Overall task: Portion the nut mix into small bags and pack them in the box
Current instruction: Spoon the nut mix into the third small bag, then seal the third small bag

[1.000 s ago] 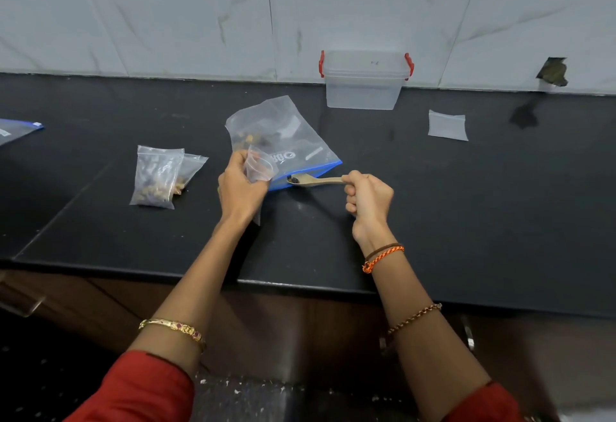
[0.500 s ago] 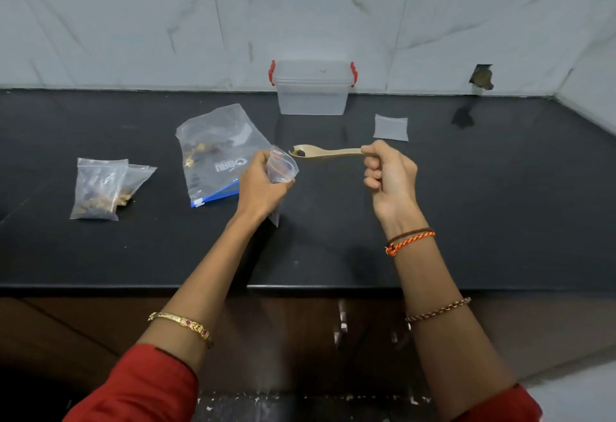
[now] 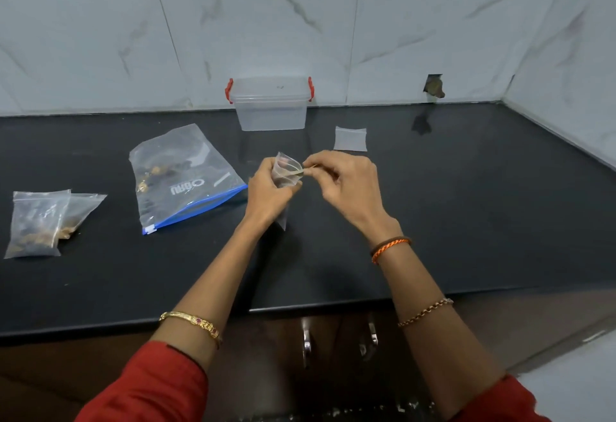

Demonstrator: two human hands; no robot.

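My left hand (image 3: 266,191) holds a small clear bag (image 3: 286,173) upright with its mouth open, above the black counter (image 3: 466,208). My right hand (image 3: 346,181) grips a wooden spoon (image 3: 297,172), whose bowl is inside the bag's mouth. The large zip bag of nut mix (image 3: 181,178), with a blue seal, lies flat to the left. Two filled small bags (image 3: 43,221) lie at the far left. The clear box (image 3: 270,103) with red clips stands closed against the back wall. An empty small bag (image 3: 350,139) lies flat just beyond my right hand.
White marble tiles form the back wall and the right side wall (image 3: 566,88), with a hole (image 3: 433,85) in the back tile. The counter's front edge (image 3: 316,305) runs just under my forearms, with cabinet handles (image 3: 336,341) below it.
My right hand carried the spoon from the big bag's mouth across to the small bag and tipped its bowl inside. Both hands shifted right and closer together.
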